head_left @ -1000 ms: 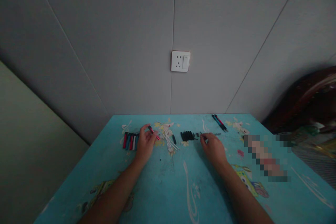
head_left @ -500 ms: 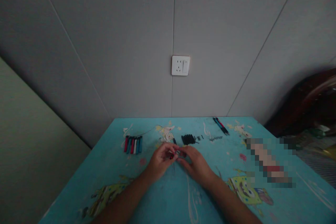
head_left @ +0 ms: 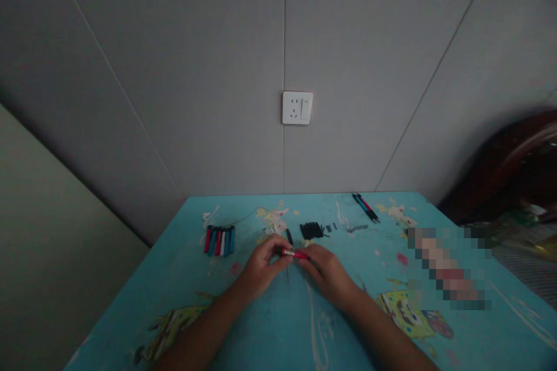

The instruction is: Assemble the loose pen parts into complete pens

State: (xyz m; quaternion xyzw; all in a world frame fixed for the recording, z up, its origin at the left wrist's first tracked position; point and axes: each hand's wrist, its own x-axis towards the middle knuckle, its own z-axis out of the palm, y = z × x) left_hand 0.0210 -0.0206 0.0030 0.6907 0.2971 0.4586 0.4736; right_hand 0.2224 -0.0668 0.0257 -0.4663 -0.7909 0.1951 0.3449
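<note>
A red pen barrel (head_left: 296,254) with a silvery band lies sideways between my two hands, above the middle of the table. My left hand (head_left: 266,262) is closed on its left end, fingers bent and thumb below. The fingers of my right hand (head_left: 324,269) pinch its right end. Just behind my left fingers is a slim black piece (head_left: 289,236) on the table. A thin dark rod (head_left: 288,276) shows below the barrel; I cannot tell whether it is held or lying there.
Red, blue and white pen barrels (head_left: 220,241) lie in a row at left. Black tubes (head_left: 311,231) and small dark bits (head_left: 329,228) sit behind my hands, beside spring-like pieces (head_left: 357,228). Two pens (head_left: 365,207) rest at back right. A socket (head_left: 297,108) is on the wall.
The red barrel, mostly hidden among my fingers before, now shows lengthwise between both hands. My hands have moved slightly, and the view has shifted a little.
</note>
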